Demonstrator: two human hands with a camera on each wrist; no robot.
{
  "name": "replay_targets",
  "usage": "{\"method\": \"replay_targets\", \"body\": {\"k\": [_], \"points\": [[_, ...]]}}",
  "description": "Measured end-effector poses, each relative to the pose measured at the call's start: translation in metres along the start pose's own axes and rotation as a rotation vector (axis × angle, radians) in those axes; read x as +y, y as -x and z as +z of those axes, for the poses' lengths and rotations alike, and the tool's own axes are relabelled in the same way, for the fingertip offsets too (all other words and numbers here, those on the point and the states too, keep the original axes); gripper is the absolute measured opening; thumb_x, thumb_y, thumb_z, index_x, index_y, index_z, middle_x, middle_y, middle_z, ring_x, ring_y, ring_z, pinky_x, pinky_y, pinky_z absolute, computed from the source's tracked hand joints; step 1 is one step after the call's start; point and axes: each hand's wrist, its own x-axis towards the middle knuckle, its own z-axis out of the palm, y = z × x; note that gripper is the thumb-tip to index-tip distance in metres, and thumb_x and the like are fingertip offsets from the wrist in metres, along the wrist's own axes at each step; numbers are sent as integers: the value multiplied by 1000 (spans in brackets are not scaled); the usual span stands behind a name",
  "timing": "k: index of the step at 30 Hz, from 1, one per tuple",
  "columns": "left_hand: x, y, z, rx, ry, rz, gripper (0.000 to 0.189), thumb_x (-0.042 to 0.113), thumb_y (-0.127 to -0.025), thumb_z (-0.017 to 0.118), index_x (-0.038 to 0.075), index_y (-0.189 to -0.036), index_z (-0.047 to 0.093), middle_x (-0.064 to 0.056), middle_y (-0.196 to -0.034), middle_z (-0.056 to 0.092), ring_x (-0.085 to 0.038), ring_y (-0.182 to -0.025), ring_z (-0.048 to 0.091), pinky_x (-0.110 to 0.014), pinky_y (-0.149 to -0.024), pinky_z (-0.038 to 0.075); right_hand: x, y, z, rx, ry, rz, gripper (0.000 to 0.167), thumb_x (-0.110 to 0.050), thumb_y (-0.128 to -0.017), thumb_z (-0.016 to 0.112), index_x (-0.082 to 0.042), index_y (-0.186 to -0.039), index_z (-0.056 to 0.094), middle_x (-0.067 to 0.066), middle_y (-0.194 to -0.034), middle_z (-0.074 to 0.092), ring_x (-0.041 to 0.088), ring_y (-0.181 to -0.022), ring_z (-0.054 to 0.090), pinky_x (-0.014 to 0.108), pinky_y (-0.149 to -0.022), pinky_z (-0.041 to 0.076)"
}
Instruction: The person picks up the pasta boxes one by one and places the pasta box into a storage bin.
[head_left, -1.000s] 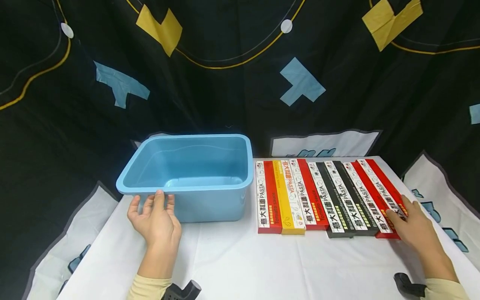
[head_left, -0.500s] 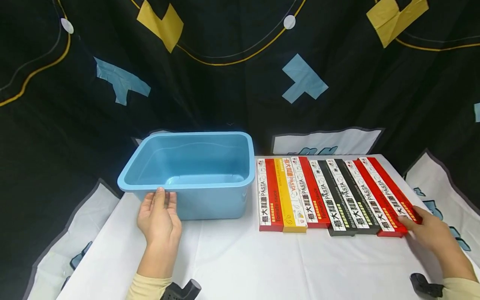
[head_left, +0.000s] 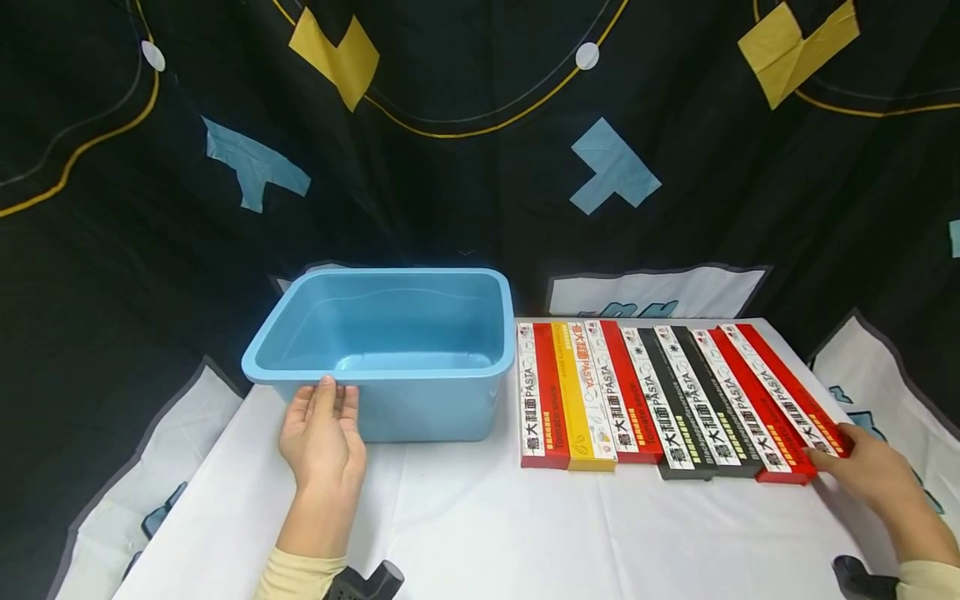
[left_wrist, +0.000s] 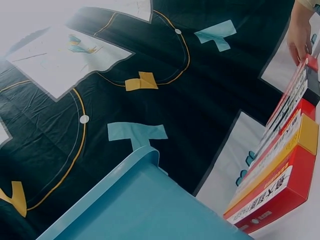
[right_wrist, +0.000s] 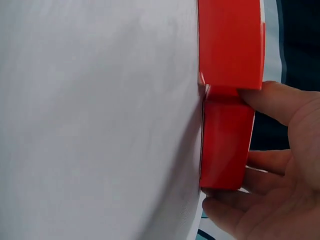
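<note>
A black cloth backdrop (head_left: 465, 200) is hanging behind a table (head_left: 525, 533), which a white cloth is covering. A blue tub (head_left: 427, 412) is standing upright on the table's left part, its hollow facing up. Just right of it, a row of 7 pasta boxes (head_left: 666, 400) is lying flat, the boxes running side by side; from left to right, their colours are going red, yellow, red, black, black, red, red. The rightmost red box (head_left: 787, 387) is lying along its red neighbour, its near end sitting farther back. The left hand (head_left: 326, 446) is gripping the tub's near rim in a narrow pinch. The right hand (head_left: 873, 471) is holding the rightmost red box by its near end, thumb pressing 1 side and fingers curling round the other. Behind, blue patches (head_left: 617, 167) and yellow patches (head_left: 337, 54) are decorating the backdrop, and in the head view 2 white discs (head_left: 587, 56) are dotting its curved yellow lines.
</note>
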Motion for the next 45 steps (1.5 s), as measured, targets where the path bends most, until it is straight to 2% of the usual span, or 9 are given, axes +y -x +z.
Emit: {"method": "replay_targets", "body": {"k": [6, 14, 22, 23, 30, 34, 38, 42, 45], "points": [[1, 1, 0, -6, -10, -19, 35, 12, -94, 65, 5, -121, 43, -10, -127, 43, -20, -124, 49, -24, -95, 52, 1, 12, -3, 129, -45, 11, 78, -37, -89, 67, 21, -129, 34, 44, -113, 45, 51, -94, 46, 57, -68, 50], [3, 0, 0, -8, -9, -32, 32, 10, -94, 65, 4, -118, 45, -9, -124, 44, -19, -119, 49, -25, -94, 53, -22, 34, -11, 289, -351, 319, 77, -31, -94, 61, 6, -149, 23, 37, -143, 28, 50, -120, 32, 46, -58, 57], [3, 2, -2, -25, -22, -35, 33, 10, -94, 64, 5, -119, 43, -10, -128, 43, -20, -124, 48, -24, -95, 52, -44, 61, -22, 392, -549, 458, 74, -35, -94, 59, -19, -156, 21, 19, -159, 18, 44, -130, 28, 49, -80, 59], [2, 2, -2, -23, -18, -39, 34, 11, -94, 65, 5, -119, 43, -10, -128, 43, -20, -125, 48, -25, -95, 52, -46, 64, -23, 420, -576, 445, 73, -34, -93, 60, -22, -156, 23, 17, -159, 20, 41, -129, 30, 37, -72, 60], [3, 1, -2, -17, -5, -50, 34, 11, -93, 66, 6, -119, 44, -9, -126, 43, -19, -123, 49, -25, -94, 53, -81, 85, -34, 506, -600, 292, 63, -27, -95, 62, -33, -151, 33, 3, -158, 28, 21, -139, 24, 36, -101, 48], [5, 0, -4, -12, 2, -55, 33, 11, -93, 66, 6, -118, 44, -9, -125, 44, -19, -122, 49, -25, -94, 53, -108, 96, -35, 500, -527, 145, 62, -26, -93, 66, -29, -149, 39, 5, -155, 35, 20, -141, 25, 21, -78, 58], [6, 1, -5, -17, -5, -60, 32, 11, -94, 65, 6, -118, 44, -9, -125, 44, -19, -122, 49, -25, -94, 53, -130, 106, -31, 518, -555, -8, 61, -23, -87, 75, -25, -143, 51, 11, -144, 46, 9, -112, 53, 3, -57, 47], [6, 1, -4, -30, -33, -49, 30, 12, -96, 62, 6, -118, 43, -10, -126, 43, -20, -124, 47, -24, -94, 53, -150, 116, -27, 515, -604, -157, 62, -17, -82, 80, -22, -139, 56, 12, -134, 51, -8, -73, 60, 4, -61, 50], [6, 2, -3, -34, -49, -40, 32, 12, -96, 62, 7, -120, 42, -10, -127, 42, -22, -127, 45, -24, -94, 52, -164, 122, -24, 479, -620, -229, 61, -16, -83, 79, -23, -140, 55, 10, -136, 50, -8, -83, 59, 6, -65, 52]]}}
